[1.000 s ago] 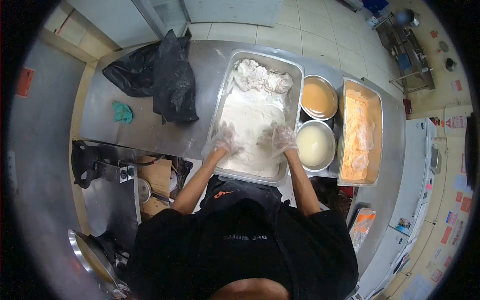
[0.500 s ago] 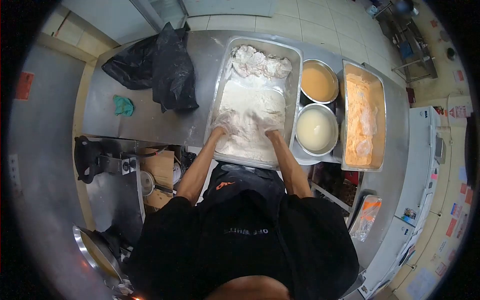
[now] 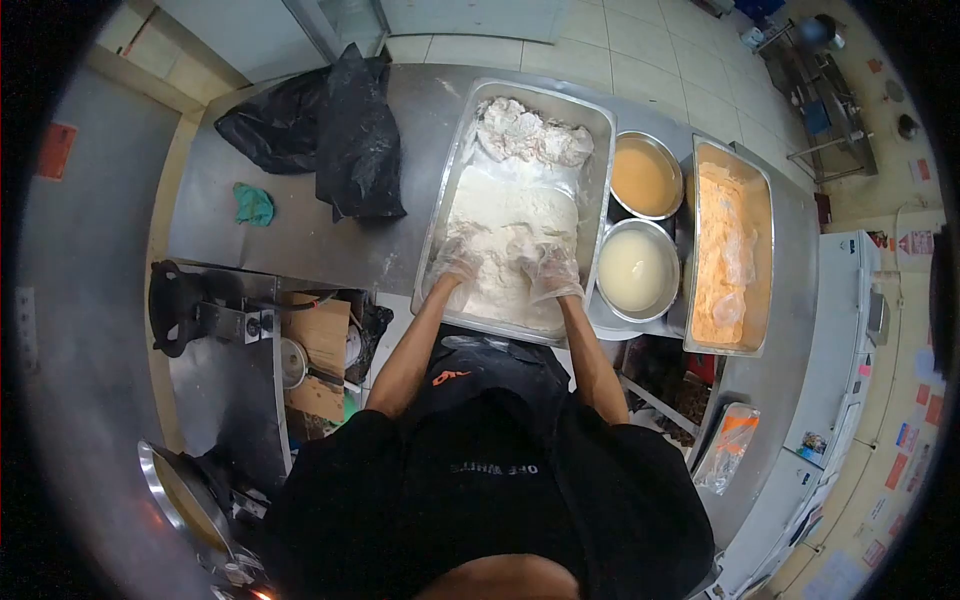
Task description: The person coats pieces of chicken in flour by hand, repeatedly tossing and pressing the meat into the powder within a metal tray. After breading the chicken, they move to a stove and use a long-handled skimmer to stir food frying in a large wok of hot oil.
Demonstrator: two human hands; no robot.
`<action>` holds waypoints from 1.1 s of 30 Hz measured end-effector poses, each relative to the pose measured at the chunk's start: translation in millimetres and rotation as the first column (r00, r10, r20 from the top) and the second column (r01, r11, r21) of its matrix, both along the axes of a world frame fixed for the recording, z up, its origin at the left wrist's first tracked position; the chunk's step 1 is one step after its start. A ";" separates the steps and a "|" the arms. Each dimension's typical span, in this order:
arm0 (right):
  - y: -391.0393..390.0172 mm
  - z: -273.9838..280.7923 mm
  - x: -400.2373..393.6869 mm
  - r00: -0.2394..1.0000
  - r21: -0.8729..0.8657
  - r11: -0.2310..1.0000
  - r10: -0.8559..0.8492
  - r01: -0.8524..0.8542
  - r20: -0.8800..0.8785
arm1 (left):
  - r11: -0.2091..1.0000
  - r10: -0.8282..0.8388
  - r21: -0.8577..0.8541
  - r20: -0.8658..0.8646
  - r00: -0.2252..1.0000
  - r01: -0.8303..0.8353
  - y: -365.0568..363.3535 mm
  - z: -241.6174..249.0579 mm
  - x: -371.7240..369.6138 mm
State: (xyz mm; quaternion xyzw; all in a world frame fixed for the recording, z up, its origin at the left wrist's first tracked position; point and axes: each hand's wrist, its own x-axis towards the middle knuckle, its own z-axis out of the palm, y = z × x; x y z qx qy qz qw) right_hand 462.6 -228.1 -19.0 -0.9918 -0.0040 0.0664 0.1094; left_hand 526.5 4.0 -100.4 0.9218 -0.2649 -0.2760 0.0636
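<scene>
A deep steel pan [image 3: 440, 190] in front of me holds white flour [image 3: 510, 205]. Floury, lumpy coated pieces [image 3: 530, 132] lie heaped at its far end. Both my hands wear clear plastic gloves dusted with flour. My left hand [image 3: 457, 262] is in the near left part of the pan, touching the flour by the side wall. My right hand [image 3: 548, 268] is in the near right part, its fingertips pointing inward at the flour. The flour and loose gloves blur the fingers of both hands, so I cannot make out whether they grip anything.
To the right stand a bowl of orange-tan liquid [image 3: 643, 176], a bowl of pale liquid [image 3: 636, 268] and a steel pan [image 3: 763, 220] with orange coating. Black plastic bags [image 3: 358, 150] and a green cloth [image 3: 253, 204] lie left on the steel table [image 3: 300, 235]. A pan [image 3: 180, 500] sits lower left.
Both hands have come up partly out of the flour, so more of the gloves shows. The whole view has shifted slightly.
</scene>
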 end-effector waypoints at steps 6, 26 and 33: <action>4.6 -26.9 6.4 0.991 0.045 0.999 -0.018 0.012 0.134 | 0.859 0.280 -0.499 0.274 0.920 -0.113 -9.2 10.4 -6.1; 37.3 48.1 -18.3 0.867 0.408 0.913 -0.195 -0.010 0.458 | 0.778 0.406 -0.598 0.245 0.880 -0.192 -30.7 28.2 -30.3; 37.8 44.1 -5.3 0.894 0.489 0.857 -0.081 -0.162 0.440 | 0.833 0.343 -0.530 0.275 0.898 -0.155 -23.7 1.9 -25.1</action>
